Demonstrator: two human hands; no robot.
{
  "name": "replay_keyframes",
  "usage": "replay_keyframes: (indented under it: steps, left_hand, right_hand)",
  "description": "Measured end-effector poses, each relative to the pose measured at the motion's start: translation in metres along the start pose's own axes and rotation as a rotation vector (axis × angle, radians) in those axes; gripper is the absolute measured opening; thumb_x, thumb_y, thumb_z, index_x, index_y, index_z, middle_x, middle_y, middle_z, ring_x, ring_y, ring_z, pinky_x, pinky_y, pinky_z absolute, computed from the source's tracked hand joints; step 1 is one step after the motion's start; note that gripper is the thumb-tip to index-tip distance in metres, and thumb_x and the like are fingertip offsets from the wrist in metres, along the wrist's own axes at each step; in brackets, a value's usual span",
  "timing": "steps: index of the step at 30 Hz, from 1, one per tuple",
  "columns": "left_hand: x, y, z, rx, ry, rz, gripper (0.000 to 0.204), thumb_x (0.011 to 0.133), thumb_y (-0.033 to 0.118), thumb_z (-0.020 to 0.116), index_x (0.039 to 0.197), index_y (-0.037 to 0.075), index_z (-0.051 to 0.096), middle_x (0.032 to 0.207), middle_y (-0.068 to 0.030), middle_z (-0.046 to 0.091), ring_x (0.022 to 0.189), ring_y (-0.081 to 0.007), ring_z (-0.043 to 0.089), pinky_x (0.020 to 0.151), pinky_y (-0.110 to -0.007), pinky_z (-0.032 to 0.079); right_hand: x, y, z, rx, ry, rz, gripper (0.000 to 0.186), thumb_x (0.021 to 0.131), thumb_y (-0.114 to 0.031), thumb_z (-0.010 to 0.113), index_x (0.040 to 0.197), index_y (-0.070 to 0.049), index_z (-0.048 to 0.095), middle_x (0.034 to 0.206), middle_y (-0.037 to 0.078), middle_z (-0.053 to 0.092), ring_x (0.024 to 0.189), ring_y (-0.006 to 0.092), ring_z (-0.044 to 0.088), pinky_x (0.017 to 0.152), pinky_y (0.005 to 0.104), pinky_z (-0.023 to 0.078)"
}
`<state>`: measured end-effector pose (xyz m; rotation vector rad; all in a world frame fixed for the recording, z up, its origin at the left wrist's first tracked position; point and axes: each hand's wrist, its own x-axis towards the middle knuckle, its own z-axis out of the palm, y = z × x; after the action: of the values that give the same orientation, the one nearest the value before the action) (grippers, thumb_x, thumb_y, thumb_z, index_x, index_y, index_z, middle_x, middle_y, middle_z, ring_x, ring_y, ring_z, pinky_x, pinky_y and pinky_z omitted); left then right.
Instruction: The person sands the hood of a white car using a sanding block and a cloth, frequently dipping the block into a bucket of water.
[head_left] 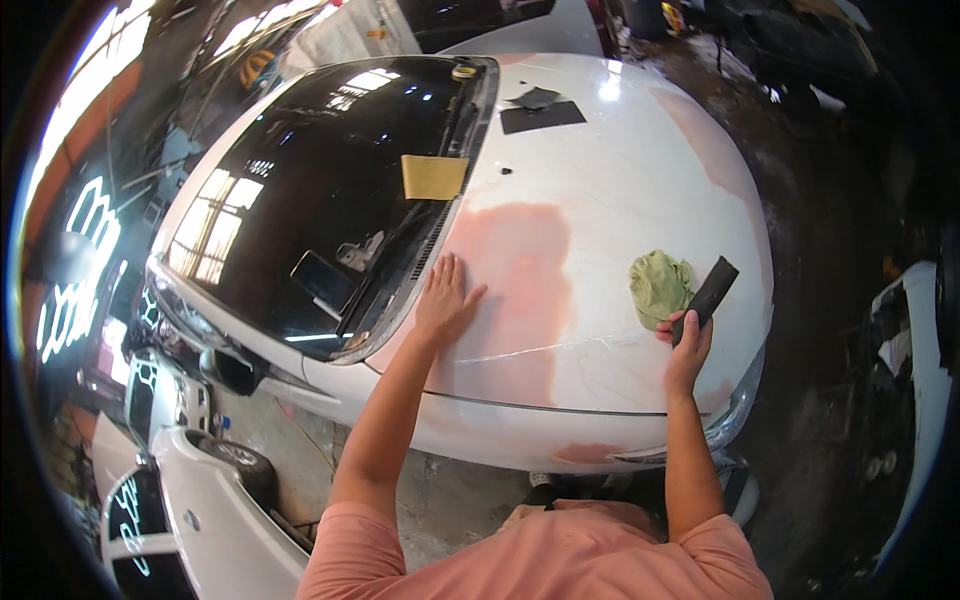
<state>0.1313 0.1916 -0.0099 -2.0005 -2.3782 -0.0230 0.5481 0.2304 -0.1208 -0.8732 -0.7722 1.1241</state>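
Observation:
My left hand (450, 305) lies with fingers stretched out on a pink filler patch (515, 250) on the white car hood (630, 160), beside the windshield's lower edge. My right hand (690, 340) grips a long black sanding block (710, 295) toward the hood's right side, beside a crumpled light-green cloth (655, 280). A yellow sheet (432, 177) lies on the windshield's lower edge, and dark sheets (542, 118) lie further up the hood.
The dark windshield (300, 140) fills the left middle, with a side mirror (230, 370) below it. Another white car (210, 520) stands at lower left. A pale panel (925, 350) stands at the right, beyond the dark floor (830, 300).

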Motion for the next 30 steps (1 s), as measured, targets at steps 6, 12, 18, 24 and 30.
replay_keyframes:
  steps: [6,12,18,24,30]
  left_hand:
    - [0.100,0.001,0.003,0.045,0.005,-0.017,0.091,0.112,0.064,0.030,0.170,-0.005,0.023,0.180,-0.0239,0.018,0.169,-0.0340,0.012,0.137,-0.045,0.008]
    - [0.060,0.001,0.000,0.046,-0.047,0.086,0.084,0.114,0.057,0.031,0.171,-0.004,0.022,0.181,-0.0224,0.017,0.169,-0.0314,0.010,0.137,-0.047,0.007]
    - [-0.039,-0.030,-0.011,0.064,-0.057,0.144,0.079,0.114,0.050,0.035,0.172,-0.002,0.020,0.181,-0.0204,0.015,0.170,-0.0297,0.009,0.137,-0.047,0.005]
    - [-0.108,-0.060,-0.019,0.059,-0.079,0.233,0.082,0.112,0.050,0.041,0.172,-0.002,0.021,0.180,-0.0204,0.020,0.169,-0.0326,0.014,0.137,-0.050,0.006]
    - [-0.155,-0.069,-0.029,0.063,-0.098,0.227,0.084,0.111,0.051,0.043,0.172,-0.002,0.020,0.180,-0.0204,0.020,0.169,-0.0332,0.013,0.137,-0.050,0.006]
  right_hand:
    - [0.000,-0.002,0.002,-0.024,0.042,0.040,0.033,0.114,-0.036,0.056,0.115,-0.004,0.057,0.096,0.006,0.064,0.076,0.0174,0.069,0.066,0.0313,0.059]
    - [0.009,0.000,-0.006,-0.060,0.051,0.004,0.035,0.114,-0.039,0.056,0.114,-0.004,0.057,0.096,0.006,0.065,0.076,0.0171,0.070,0.065,0.0307,0.059]
    - [0.011,0.003,-0.005,-0.046,0.048,0.007,0.037,0.114,-0.041,0.056,0.113,-0.004,0.058,0.096,0.006,0.066,0.075,0.0170,0.070,0.064,0.0302,0.059]
    - [0.010,0.003,-0.004,-0.012,0.042,0.013,0.036,0.114,-0.041,0.057,0.113,-0.005,0.059,0.096,0.005,0.066,0.076,0.0166,0.071,0.065,0.0300,0.059]
    - [0.009,0.001,-0.005,-0.015,0.034,0.024,0.035,0.114,-0.040,0.057,0.114,-0.005,0.059,0.096,0.005,0.066,0.077,0.0164,0.071,0.065,0.0301,0.059]
